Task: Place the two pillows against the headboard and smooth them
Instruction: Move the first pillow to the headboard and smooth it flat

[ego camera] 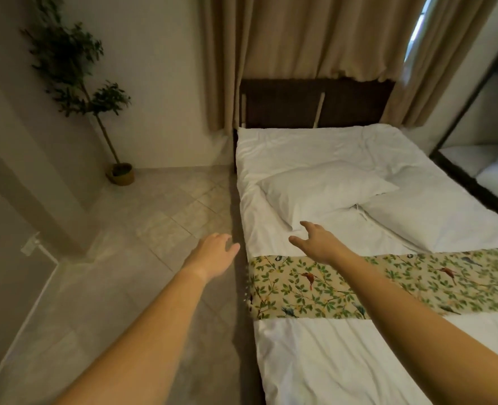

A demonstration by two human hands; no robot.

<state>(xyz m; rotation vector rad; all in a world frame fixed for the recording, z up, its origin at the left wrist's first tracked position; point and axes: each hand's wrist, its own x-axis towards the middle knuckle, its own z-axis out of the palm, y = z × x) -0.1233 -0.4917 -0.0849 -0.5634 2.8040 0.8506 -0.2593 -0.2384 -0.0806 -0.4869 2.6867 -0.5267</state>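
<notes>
- Near pillow (315, 190): white, lying flat and askew mid-bed, one corner pointing toward 3 o'clock, well short of the headboard (315, 102).
- Second pillow (434, 217): white, at 3 o'clock of the first, running diagonally toward the bed's far side; its upper corner meets or tucks under the first pillow, cannot tell which.
- Headboard: dark, at 12 o'clock of the pillows, with bare rumpled white bedding (300, 144) between it and them.
- Right hand (315, 239): empty, fingers spread and loosely curved, hovering at 6 o'clock of the near pillow, fingertips just beside its lower corner; contact cannot be told.
- Left hand (212, 252): empty, open with fingers gently curled, out over the floor (154, 229) just off the bed's left edge, at 9 o'clock of the right hand.
- Floral runner (388, 285): leaf-and-bird print band across the bed, at 6 o'clock of the pillows; the right forearm crosses above it.
- Curtains (315, 36): beige, hanging behind the headboard, lower hem draped over its top edge.
- Potted plant (119, 171): in a basket pot on tiled floor, at 10 o'clock of the bed.
- Dark-framed shelf unit (481, 159): at 3 o'clock, close beside the bed.
</notes>
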